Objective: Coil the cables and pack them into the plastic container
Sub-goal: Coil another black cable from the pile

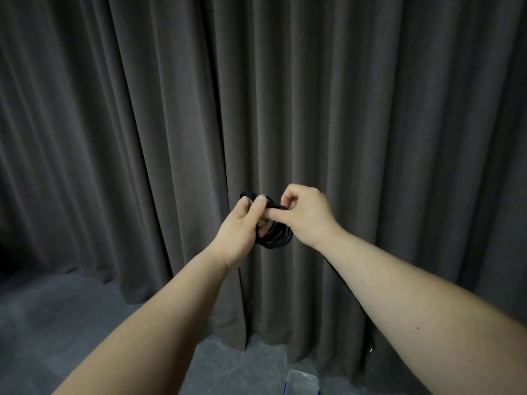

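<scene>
Both forearms extended; left hand (242,226) and right hand (306,215) fingers pinching black cable coil (278,238).

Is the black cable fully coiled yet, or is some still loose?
Mostly coiled, not fully. The cable forms stacked loops held between the left hand and right hand, but a loose tail hangs below the right forearm.

Coiled cable (275,233) partly hidden behind both hands, plastic container (302,383) cut off at bottom edge
</scene>
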Demonstrator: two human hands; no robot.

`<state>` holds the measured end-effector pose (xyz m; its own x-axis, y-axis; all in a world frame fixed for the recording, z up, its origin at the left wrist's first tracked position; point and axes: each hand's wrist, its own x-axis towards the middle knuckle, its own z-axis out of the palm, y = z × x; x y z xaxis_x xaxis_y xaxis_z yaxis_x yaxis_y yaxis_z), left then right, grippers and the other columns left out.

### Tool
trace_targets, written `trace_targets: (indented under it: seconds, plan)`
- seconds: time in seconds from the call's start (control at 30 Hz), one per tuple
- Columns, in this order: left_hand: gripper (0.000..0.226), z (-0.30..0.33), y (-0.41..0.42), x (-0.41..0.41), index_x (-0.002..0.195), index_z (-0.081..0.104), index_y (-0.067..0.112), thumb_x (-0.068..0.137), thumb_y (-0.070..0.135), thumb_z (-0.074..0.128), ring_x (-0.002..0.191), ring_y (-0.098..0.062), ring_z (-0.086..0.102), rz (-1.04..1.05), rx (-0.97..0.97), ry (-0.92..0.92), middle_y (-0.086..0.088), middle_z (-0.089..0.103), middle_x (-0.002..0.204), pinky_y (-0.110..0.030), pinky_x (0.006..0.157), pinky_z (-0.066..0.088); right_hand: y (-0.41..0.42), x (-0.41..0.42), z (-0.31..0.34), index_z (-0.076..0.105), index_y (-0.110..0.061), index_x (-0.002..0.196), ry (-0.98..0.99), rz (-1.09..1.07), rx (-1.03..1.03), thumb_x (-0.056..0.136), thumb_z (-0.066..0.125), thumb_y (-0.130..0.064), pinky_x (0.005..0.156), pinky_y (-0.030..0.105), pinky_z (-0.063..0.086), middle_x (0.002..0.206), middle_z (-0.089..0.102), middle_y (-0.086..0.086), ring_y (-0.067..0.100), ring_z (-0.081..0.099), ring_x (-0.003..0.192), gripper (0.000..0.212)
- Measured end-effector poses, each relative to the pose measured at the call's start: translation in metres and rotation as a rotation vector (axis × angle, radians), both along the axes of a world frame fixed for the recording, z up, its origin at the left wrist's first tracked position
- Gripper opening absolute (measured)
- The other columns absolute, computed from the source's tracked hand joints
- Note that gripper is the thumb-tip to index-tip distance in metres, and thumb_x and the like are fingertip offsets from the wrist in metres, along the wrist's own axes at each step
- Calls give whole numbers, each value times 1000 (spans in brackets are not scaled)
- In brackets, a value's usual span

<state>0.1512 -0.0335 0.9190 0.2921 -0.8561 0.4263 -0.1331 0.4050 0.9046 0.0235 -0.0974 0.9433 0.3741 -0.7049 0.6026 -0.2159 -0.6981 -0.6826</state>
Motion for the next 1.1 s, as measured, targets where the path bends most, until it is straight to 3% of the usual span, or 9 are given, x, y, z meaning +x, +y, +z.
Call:
trace_targets:
  seconds: [0.13,0.27,0.37,0.5,0.63,0.7,0.8,0.93,1.1]
  plan:
    - [48,-2,-1,1,94,45,9,70,40,73,62,-7,47,-46,-18,-46,5,51,67,-24,66,44,-9,0,-4,55,-20,62,-76,118,91,72,82,-18,49,18,33,50,46,-8,2,39,45,29]
    - [48,-5,-1,10,103,50,2,68,26,73,86,-18,61,-3,6,-117,-7,64,90,-42,87,51,-12,-5,-7,66,-13,71,-165,271,234,77,78,-13,51,20,40,57,57,0,7,48,48,13]
    - [25,-5,-1,9,93,52,7,72,12,63,65,-8,56,18,17,-100,6,60,69,-29,69,48,-11,-3,-9,69,-16,86,-205,247,211,82,73,-12,63,18,45,75,65,-4,4,56,65,6]
    - [12,0,0,0,92,50,7,83,4,57,46,-3,38,0,-1,-40,12,45,51,-19,52,34,3,3,-17,59,-24,125,-10,152,50,100,45,-26,92,14,40,122,63,-3,9,56,111,29]
    - [10,0,1,-2,98,51,0,91,7,55,59,-11,49,15,16,-93,0,53,64,-27,63,43,10,1,-23,44,-38,136,144,6,-56,100,34,-43,91,29,43,124,62,0,21,55,114,37]
    - [29,2,4,-4,103,50,-3,85,19,58,73,-21,51,10,40,-140,-8,55,75,-38,72,44,10,-1,-24,44,-36,131,213,-34,-109,100,32,-45,83,31,44,113,66,0,26,58,105,35]
    - [26,-1,5,-5,96,52,3,86,27,57,65,-16,50,77,61,-271,1,55,64,-39,69,44,10,-4,-23,48,-26,110,219,-47,-137,99,34,-45,69,32,42,87,62,-2,26,57,85,26]
    - [13,1,8,-12,82,53,14,92,14,61,64,-10,57,187,-8,-326,4,62,64,-28,67,49,7,-4,-24,54,-20,93,61,7,-44,98,42,-42,64,30,42,79,64,-1,20,58,74,26]
    - [6,5,9,-19,93,63,5,94,9,59,67,-7,63,105,-59,-214,1,68,69,-18,71,51,4,-2,-25,47,-24,70,-72,9,32,98,44,-41,65,28,45,71,64,-1,14,58,70,33]
